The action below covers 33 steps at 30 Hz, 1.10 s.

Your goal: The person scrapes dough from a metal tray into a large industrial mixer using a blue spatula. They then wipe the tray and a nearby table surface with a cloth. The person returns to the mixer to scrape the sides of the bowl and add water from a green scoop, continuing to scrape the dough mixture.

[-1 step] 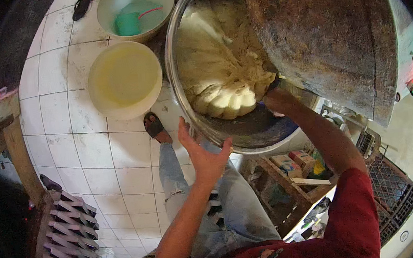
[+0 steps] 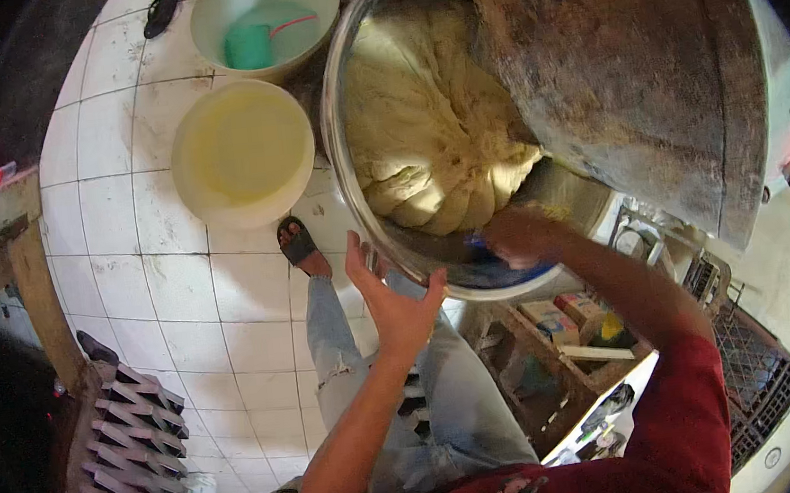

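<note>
A large mass of pale dough (image 2: 432, 138) fills much of a metal mixing bowl (image 2: 340, 147). My left hand (image 2: 393, 308) is open, its thumb and fingers spread against the outside of the bowl's near rim. Inside the bowl, near its front wall, my right hand (image 2: 527, 237) is closed around a blue tool (image 2: 476, 240). Most of that tool is hidden by the hand, so its kind does not show. The dough's folded near edge lies just beyond my right hand.
A worn, rusty machine housing (image 2: 626, 72) overhangs the bowl's right side. To the left stand a tub of yellowish liquid (image 2: 244, 156) and a pale tub (image 2: 204, 37) with a green jug (image 2: 248, 46). A wooden crate (image 2: 561, 392) and black plastic crate (image 2: 759, 373) sit at right.
My right hand has come down and slightly left, from the dough's right edge to the bowl's near wall, with the blue tool in it. My left hand keeps its place at the rim.
</note>
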Each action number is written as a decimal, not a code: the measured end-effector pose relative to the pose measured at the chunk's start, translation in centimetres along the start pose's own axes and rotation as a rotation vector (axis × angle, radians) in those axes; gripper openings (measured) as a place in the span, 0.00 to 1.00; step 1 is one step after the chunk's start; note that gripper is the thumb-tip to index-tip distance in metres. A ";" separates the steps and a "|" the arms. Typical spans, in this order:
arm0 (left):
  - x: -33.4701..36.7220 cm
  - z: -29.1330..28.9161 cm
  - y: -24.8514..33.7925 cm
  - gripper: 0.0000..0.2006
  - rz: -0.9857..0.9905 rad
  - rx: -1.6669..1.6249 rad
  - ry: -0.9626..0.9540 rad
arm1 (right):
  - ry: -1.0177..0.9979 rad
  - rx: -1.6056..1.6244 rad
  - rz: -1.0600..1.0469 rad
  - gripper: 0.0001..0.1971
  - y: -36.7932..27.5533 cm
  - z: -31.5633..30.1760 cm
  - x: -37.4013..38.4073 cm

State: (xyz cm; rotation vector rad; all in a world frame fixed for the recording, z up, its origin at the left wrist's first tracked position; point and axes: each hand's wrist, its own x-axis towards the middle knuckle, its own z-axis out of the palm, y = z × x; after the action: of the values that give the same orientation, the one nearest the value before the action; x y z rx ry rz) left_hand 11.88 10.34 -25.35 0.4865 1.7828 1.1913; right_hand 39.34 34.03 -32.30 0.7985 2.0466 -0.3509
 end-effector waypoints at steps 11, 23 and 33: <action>-0.8 1.1 -1.6 0.57 0.045 -0.016 0.000 | 0.051 -0.107 -0.170 0.08 -3.8 -0.2 -2.8; -1.5 1.6 -3.2 0.55 -0.044 -0.105 0.034 | 0.055 0.084 0.010 0.09 -4.2 -3.2 -2.4; -2.4 2.1 -2.4 0.54 0.001 -0.021 -0.082 | -0.029 -0.102 -0.198 0.09 -8.5 -4.1 -5.3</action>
State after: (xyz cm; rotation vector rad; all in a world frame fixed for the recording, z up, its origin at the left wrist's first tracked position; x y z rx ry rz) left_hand 15.25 8.61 -26.62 0.5173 1.6992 1.1734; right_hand 33.22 27.59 -26.02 0.5283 2.1036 -0.3626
